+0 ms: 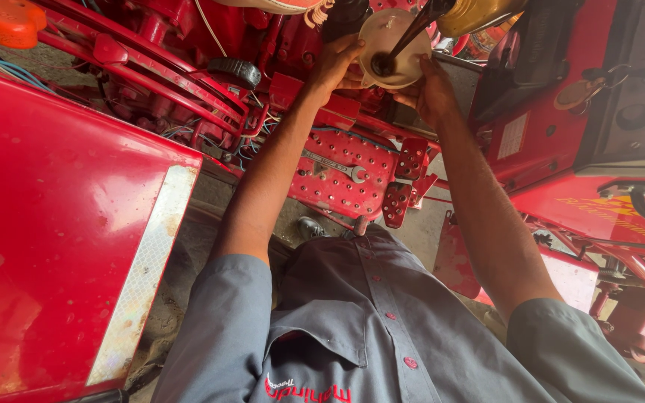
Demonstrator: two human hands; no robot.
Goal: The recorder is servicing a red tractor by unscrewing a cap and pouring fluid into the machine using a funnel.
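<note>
While dark oil [404,41] pours, both hands' fingers [341,52] grip the white funnel [393,48].

One head camera looks steeply down, close over the arms.

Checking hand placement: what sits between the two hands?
In the head view, a pale funnel sits between the left hand and right hand, both touching it. A dark stream of liquid runs into it.
</note>
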